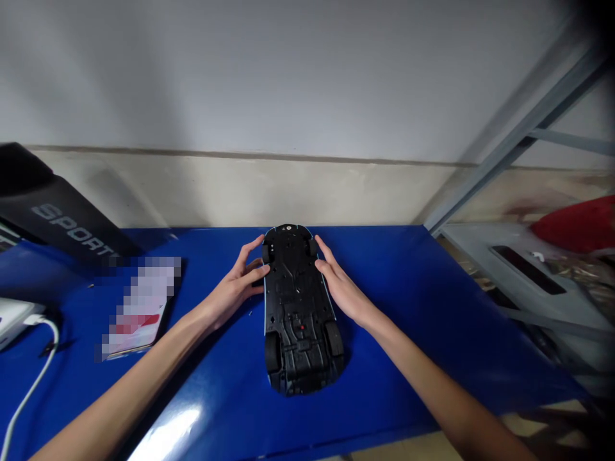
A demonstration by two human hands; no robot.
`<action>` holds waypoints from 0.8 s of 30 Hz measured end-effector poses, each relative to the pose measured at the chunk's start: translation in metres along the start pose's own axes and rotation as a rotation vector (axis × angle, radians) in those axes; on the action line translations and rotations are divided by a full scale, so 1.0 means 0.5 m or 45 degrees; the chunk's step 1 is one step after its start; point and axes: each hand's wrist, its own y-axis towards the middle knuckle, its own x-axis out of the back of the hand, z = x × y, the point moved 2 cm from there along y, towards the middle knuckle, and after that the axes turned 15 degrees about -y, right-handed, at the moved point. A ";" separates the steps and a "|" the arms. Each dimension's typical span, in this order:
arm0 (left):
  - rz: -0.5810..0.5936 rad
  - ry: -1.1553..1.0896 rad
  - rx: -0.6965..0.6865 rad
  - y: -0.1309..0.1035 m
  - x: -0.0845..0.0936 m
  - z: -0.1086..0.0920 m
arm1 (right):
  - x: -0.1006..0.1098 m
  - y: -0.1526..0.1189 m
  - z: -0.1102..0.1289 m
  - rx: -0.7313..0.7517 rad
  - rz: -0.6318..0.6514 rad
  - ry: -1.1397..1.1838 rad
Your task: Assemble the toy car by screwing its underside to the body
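A toy car [298, 307] lies upside down on the blue table [398, 384], its black underside and wheels facing up. A thin light-blue edge of its body shows along the sides. My left hand [243, 278] grips the car's left side near the far wheel, thumb on the edge and fingers against the side. On the opposite side, my right hand [339, 282] holds the car close to its other far wheel, its thumb and fingers pressed to the edge. The car's top is hidden beneath it.
At left are a black box [57, 205] marked SPORT, a phone-like item [144, 307] partly pixelated, and a white device [16, 320] with a white cable. A wall stands behind the table. Metal framing [514, 141] and a red object [581, 224] are at right.
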 end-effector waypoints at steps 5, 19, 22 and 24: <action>0.015 0.010 -0.011 0.003 0.004 0.003 | -0.001 0.004 -0.008 -0.026 -0.030 -0.031; -0.022 0.135 0.017 0.000 -0.010 -0.003 | 0.071 0.012 -0.007 0.058 -0.296 -0.574; -0.033 0.196 0.012 0.002 -0.008 0.000 | 0.094 0.005 -0.010 0.045 -0.398 -0.979; -0.024 0.234 0.007 0.002 -0.007 0.002 | 0.099 0.001 -0.015 -0.015 -0.344 -1.139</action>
